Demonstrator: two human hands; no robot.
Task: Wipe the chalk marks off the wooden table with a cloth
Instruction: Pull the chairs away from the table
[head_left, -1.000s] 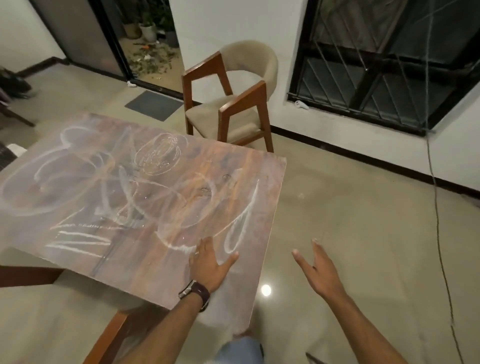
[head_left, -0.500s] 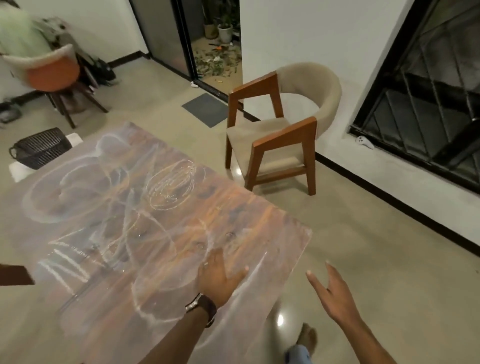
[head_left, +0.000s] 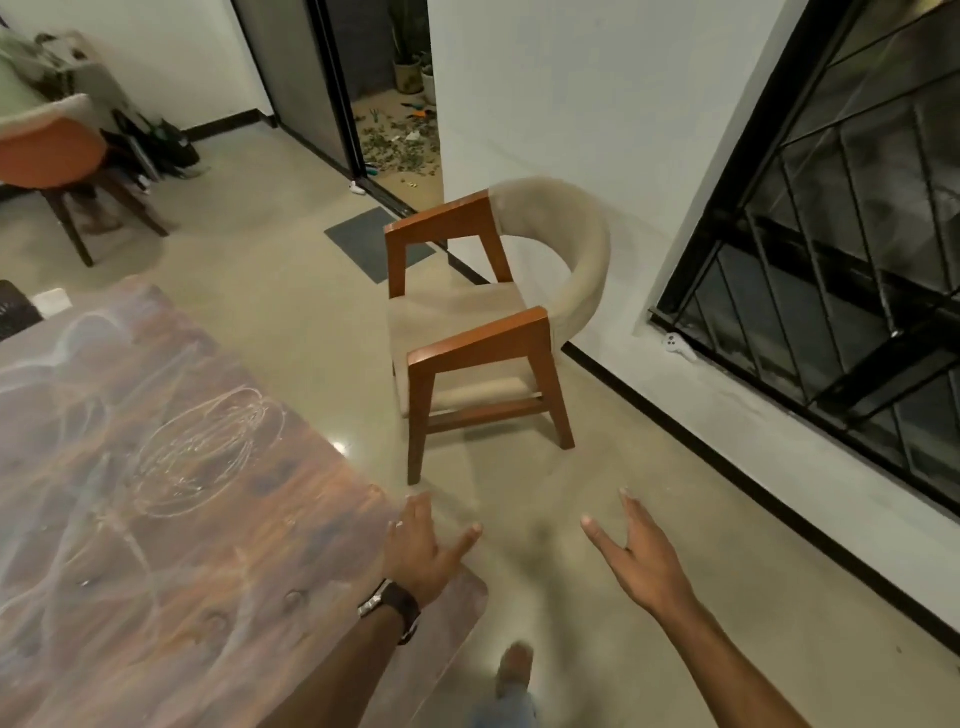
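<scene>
Wooden table (head_left: 218, 519), chalk marks (head_left: 202, 452) seemingly illegible

Wooden armchair (head_left: 483, 332) near grey doormat (head_left: 371, 241).

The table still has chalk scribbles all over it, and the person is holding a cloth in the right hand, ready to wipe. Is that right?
Not quite. The head view shows the right hand open with fingers spread, holding nothing, and no cloth in sight. The chalk scribbles do cover the table.
</scene>
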